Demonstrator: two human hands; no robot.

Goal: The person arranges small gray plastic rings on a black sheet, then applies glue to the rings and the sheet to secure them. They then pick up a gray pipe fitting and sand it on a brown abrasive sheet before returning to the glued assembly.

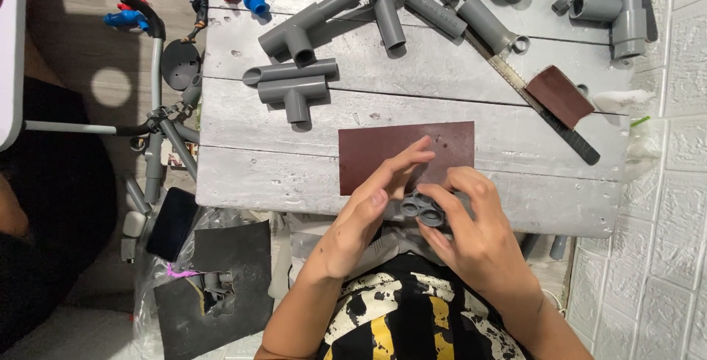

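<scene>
Fingers (442, 202) of both hands curl closed around grey pipe fitting (422, 209).

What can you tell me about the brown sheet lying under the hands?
The brown sandpaper sheet is a flat, dark reddish-brown rectangle with a matte, rough-looking face. It lies on the grey wooden table near its front edge. The left hand has fingers stretched over it, and the right hand covers its lower right corner.

Grey pipe fittings (383, 6) crowd the desk's (243, 168) far edge. A ruler (545, 102) and a folded sandpaper piece (560, 95) block the far right. The near left corner and near right edge lie open beside the flat sandpaper sheet (383, 146).
</scene>
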